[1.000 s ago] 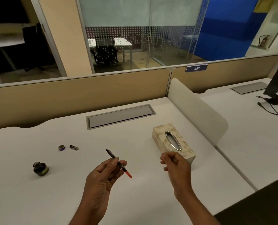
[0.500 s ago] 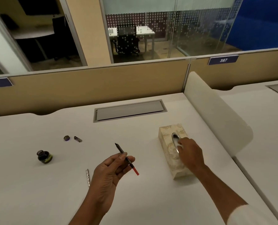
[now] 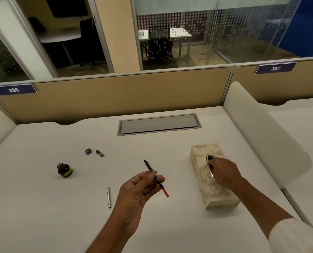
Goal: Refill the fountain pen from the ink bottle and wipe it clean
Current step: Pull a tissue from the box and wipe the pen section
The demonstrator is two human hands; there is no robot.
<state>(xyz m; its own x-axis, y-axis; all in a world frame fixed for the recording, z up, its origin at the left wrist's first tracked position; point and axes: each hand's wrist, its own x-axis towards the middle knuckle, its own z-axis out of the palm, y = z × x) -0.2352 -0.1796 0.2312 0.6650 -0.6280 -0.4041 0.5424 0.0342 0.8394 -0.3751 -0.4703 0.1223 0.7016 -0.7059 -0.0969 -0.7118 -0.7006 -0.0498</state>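
My left hand holds the slim fountain pen section above the desk, dark nib end pointing away, red converter end toward me. My right hand rests on the cream patterned tissue box, fingertips inside its oval metal-rimmed slot; whether they pinch a tissue is hidden. The small dark ink bottle stands open at the left. Its round cap and the pen cap lie behind it. The silver pen barrel lies left of my left hand.
The white desk has a grey cable hatch at the back, a tan partition behind it, and a curved white divider close to the right of the tissue box.
My right hand went from hovering near the tissue box onto its top and into the slot. The camera view swung left and down. My left hand kept holding the pen.
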